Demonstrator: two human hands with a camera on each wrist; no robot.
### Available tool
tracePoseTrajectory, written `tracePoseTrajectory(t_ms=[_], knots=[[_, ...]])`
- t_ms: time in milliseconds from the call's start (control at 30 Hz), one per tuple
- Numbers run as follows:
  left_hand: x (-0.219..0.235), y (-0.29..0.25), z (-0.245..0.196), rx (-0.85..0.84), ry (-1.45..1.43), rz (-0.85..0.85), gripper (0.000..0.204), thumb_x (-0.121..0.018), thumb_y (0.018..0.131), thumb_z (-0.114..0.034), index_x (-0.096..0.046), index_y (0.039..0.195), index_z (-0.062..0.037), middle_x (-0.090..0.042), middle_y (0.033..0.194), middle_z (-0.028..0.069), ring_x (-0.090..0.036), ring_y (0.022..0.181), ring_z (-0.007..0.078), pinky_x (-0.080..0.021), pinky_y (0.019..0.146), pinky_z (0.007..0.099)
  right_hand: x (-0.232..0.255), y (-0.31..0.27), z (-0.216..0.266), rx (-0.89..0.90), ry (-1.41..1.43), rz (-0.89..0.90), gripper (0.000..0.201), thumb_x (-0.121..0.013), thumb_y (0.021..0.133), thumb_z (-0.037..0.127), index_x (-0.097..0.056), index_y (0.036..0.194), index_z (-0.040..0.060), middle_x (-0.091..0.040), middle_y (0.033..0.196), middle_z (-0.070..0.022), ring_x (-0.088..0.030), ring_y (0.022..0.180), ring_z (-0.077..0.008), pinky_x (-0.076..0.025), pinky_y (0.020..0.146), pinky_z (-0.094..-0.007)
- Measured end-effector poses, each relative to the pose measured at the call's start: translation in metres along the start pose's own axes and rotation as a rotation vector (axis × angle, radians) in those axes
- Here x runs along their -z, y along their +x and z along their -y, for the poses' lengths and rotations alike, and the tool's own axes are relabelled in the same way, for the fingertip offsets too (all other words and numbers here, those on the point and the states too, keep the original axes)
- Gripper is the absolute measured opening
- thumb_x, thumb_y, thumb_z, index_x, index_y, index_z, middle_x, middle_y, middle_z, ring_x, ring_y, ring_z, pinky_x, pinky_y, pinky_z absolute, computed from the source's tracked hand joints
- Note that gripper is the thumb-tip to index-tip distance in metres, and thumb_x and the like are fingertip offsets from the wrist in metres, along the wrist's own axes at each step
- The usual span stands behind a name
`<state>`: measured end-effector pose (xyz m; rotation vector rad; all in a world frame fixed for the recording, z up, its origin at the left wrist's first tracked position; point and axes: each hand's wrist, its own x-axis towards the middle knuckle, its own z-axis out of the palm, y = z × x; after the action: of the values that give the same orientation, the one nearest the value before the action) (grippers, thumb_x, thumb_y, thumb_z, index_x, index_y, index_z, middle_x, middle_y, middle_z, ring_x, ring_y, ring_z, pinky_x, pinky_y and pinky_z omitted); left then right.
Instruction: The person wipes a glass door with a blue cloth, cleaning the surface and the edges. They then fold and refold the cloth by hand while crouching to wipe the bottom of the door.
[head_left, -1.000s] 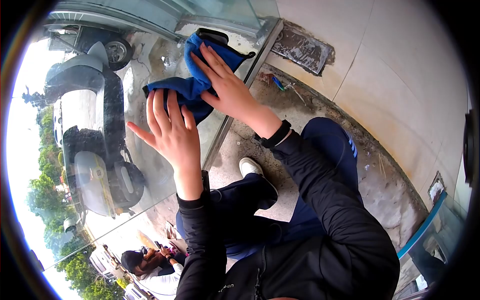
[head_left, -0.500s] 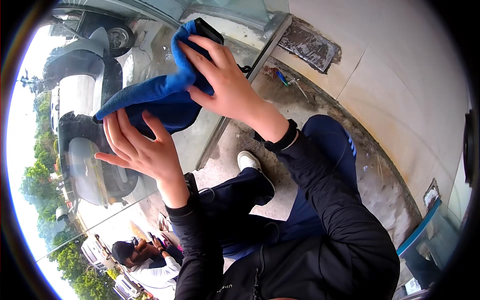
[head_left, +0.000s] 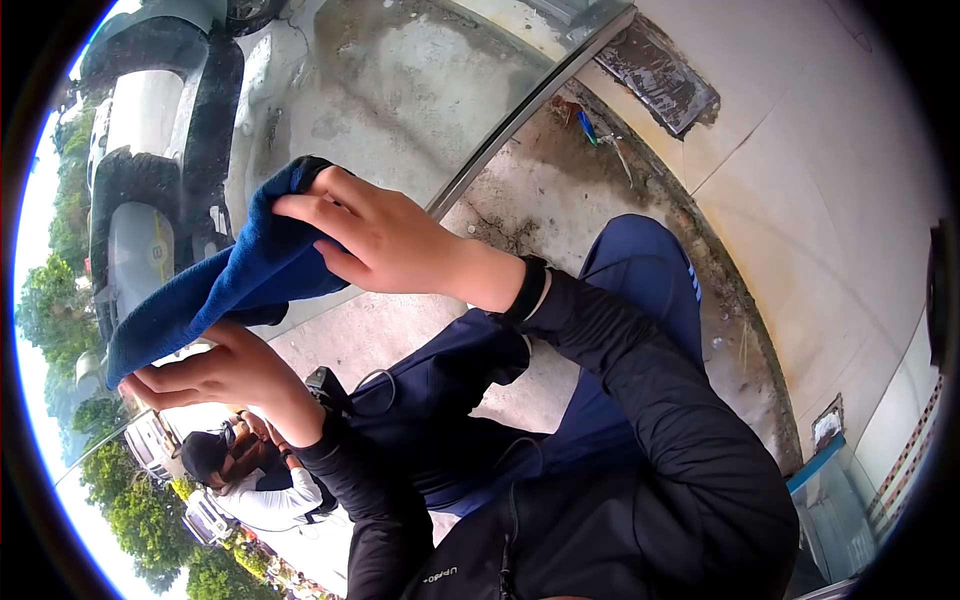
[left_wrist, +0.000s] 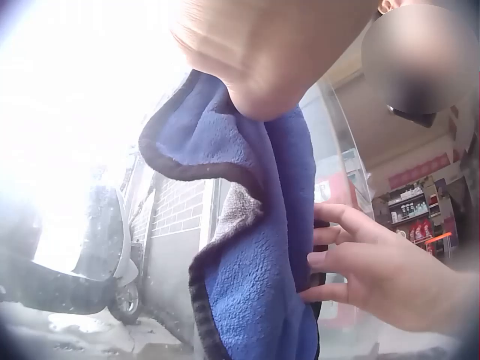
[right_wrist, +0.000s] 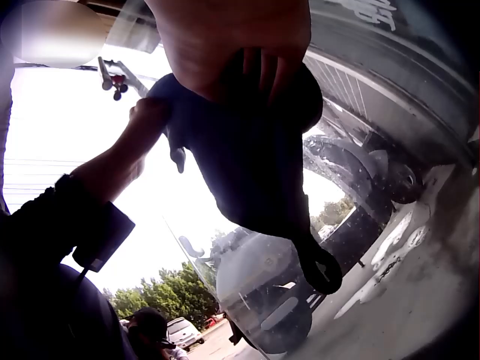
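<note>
I have 2 bare hands on 1 blue cloth (head_left: 235,275), which hangs folded between them in front of the glass pane (head_left: 380,90). My left hand (head_left: 225,370) grips its lower-left end in the head view, fingers bent around the fabric. My right hand (head_left: 385,235) pinches the other end, fingers curled over it and the thumb apart from them, below. The left wrist view shows me the cloth's dark border; in the right wrist view a dark loop (right_wrist: 322,266) dangles from it.

Through the glass I see a scooter (head_left: 140,245). Near the left hand in the head view, farther off, is a person in a black cap (head_left: 204,456). A metal edge (head_left: 530,105) borders the pane.
</note>
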<state>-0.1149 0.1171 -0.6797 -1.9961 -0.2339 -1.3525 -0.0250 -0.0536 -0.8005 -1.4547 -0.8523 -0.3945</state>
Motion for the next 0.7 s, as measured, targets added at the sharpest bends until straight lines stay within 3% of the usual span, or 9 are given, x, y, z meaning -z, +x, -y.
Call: tracePoseTrajectory(t_ms=[133,233,433,500,533,600,700], knots=[[0.013,-0.028,0.015,0.008,0.038,0.128,0.069,-0.068,0.099,-0.039,-0.036,0.142,0.0045,-0.044,0.132,0.026,-0.047,0.129,0.048,-0.05,0.096,0.0643,-0.023,-0.002,-0.003,0.111,-0.046,-0.073,0.051,-0.074,0.084,0.011,-0.057,0.132,0.0159,-0.054,0.106,-0.0071,-0.065,0.09,-0.0228,-0.056,0.07,-0.0354],[0.027,-0.044,0.018,-0.022,0.105,0.228,0.073,-0.07,0.098,-0.04,-0.034,0.139,0.009,-0.044,0.129,0.0276,-0.048,0.126,0.0478,-0.049,0.097,0.0634,-0.038,-0.005,-0.001,0.086,-0.052,-0.13,0.052,-0.075,0.082,0.01,-0.057,0.131,0.0155,-0.052,0.104,-0.0067,-0.063,0.091,-0.0245,-0.055,0.073,-0.0361],[0.035,-0.086,0.011,0.148,0.299,0.573,0.072,-0.07,0.096,-0.041,-0.037,0.126,0.0165,-0.045,0.116,0.0304,-0.051,0.106,0.0447,-0.047,0.087,0.0572,-0.055,-0.013,0.008,-0.019,-0.067,-0.177,0.055,-0.076,0.079,0.003,-0.057,0.13,0.0152,-0.049,0.102,-0.007,-0.06,0.087,-0.0241,-0.053,0.076,-0.0378],[0.025,-0.093,0.011,0.191,0.198,0.51,0.069,-0.072,0.093,-0.035,-0.038,0.122,0.0174,-0.044,0.111,0.0293,-0.045,0.109,0.044,-0.041,0.092,0.0597,-0.054,-0.016,0.0,-0.006,-0.076,-0.148,0.047,-0.071,0.084,0.005,-0.056,0.127,0.015,-0.049,0.108,-0.0106,-0.06,0.098,-0.0299,-0.053,0.076,-0.0416],[0.023,-0.09,0.009,0.25,0.17,0.497,0.068,-0.072,0.092,-0.034,-0.038,0.121,0.017,-0.044,0.112,0.0288,-0.044,0.11,0.0437,-0.04,0.094,0.0601,-0.051,-0.014,-0.005,0.016,-0.13,-0.222,0.049,-0.075,0.08,0.004,-0.059,0.125,0.0164,-0.05,0.102,-0.0069,-0.059,0.083,-0.0234,-0.052,0.073,-0.0365],[0.02,-0.08,0.004,0.36,0.082,0.491,0.064,-0.074,0.091,-0.029,-0.037,0.119,0.0151,-0.042,0.114,0.0275,-0.043,0.111,0.0429,-0.038,0.097,0.061,-0.043,-0.011,-0.016,0.014,-0.152,-0.267,0.048,-0.075,0.08,0.005,-0.059,0.124,0.0167,-0.05,0.102,-0.0071,-0.059,0.082,-0.0231,-0.052,0.072,-0.0364],[0.017,-0.055,-0.013,0.295,-0.051,0.332,0.061,-0.075,0.091,-0.027,-0.039,0.121,0.0125,-0.04,0.121,0.0267,-0.042,0.12,0.0451,-0.041,0.098,0.063,-0.034,-0.007,-0.027,0.007,-0.175,-0.337,0.047,-0.077,0.077,0.007,-0.06,0.12,0.0172,-0.051,0.102,-0.0078,-0.058,0.08,-0.0233,-0.05,0.068,-0.0362]])
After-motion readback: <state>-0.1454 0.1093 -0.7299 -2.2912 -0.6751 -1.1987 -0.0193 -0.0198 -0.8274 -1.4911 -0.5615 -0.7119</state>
